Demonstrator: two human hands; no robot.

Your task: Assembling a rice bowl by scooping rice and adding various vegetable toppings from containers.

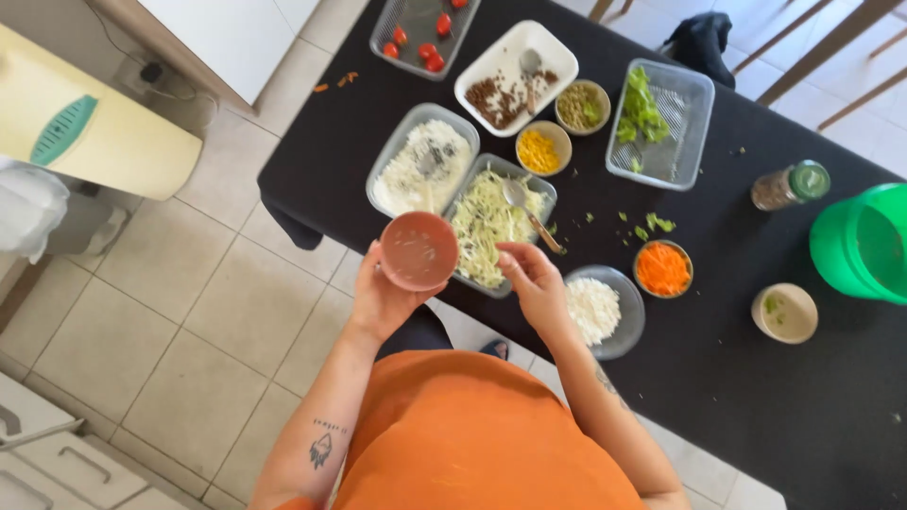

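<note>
My left hand [381, 300] holds a small terracotta-coloured bowl [419, 250] from below, at the near edge of the black table [756, 378]. The bowl looks empty apart from a few specks. My right hand [534, 281] hovers over the near end of a clear container of shredded cabbage [487, 222], fingers pinched together; whether they hold cabbage I cannot tell. A spoon [525, 208] lies in that container. A clear container of white rice [420, 165] stands just beyond the bowl.
On the table: a glass bowl of white crumbled food [595, 310], grated carrot bowl [662, 269], corn bowl [541, 149], white dish of brown grains [515, 66], lettuce container [658, 121], cherry tomato tray [422, 33], spice jar [789, 186], green bucket [864, 244], beige bowl [784, 313].
</note>
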